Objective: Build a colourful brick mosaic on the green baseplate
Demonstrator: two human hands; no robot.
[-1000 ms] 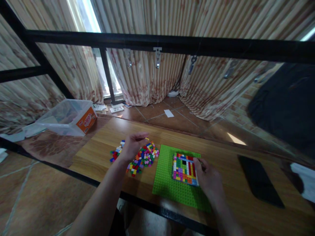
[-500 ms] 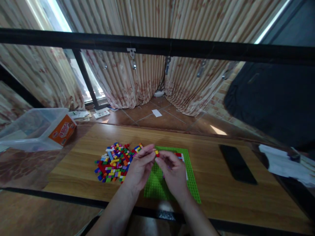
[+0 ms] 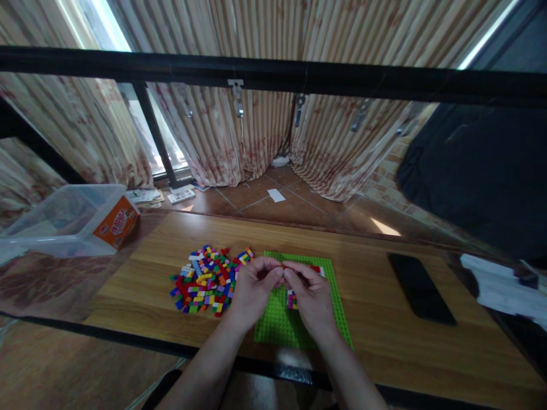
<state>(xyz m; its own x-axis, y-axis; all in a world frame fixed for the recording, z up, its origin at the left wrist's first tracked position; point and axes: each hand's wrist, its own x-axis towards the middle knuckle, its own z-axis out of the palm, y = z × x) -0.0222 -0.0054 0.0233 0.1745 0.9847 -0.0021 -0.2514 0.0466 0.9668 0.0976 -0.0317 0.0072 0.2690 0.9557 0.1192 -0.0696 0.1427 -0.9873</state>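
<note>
My left hand point(image 3: 255, 285) and my right hand point(image 3: 311, 293) meet above the green baseplate point(image 3: 273, 330), thumbs and fingertips pinched together. Between them is a small toy brick point(image 3: 283, 267), almost wholly hidden by the fingers; only a sliver of red shows. Under my right hand, a patch of coloured bricks point(image 3: 292, 300) sits on the baseplate, partly covered by the hand. Left of my left hand lies a loose heap of toy bricks point(image 3: 205, 282) in many colours.
The wooden table point(image 3: 141, 273) carries a black phone point(image 3: 421, 287) on the right. A clear plastic bin point(image 3: 68, 219) with an orange label stands at the left, beyond the table's edge. White papers point(image 3: 491, 285) lie at the far right. A black bar point(image 3: 273, 74) crosses before the curtains.
Both hands have drawn closer together and turned inward. The yellow and red brick that showed between the fingertips is now mostly covered. The view has shifted slightly.
</note>
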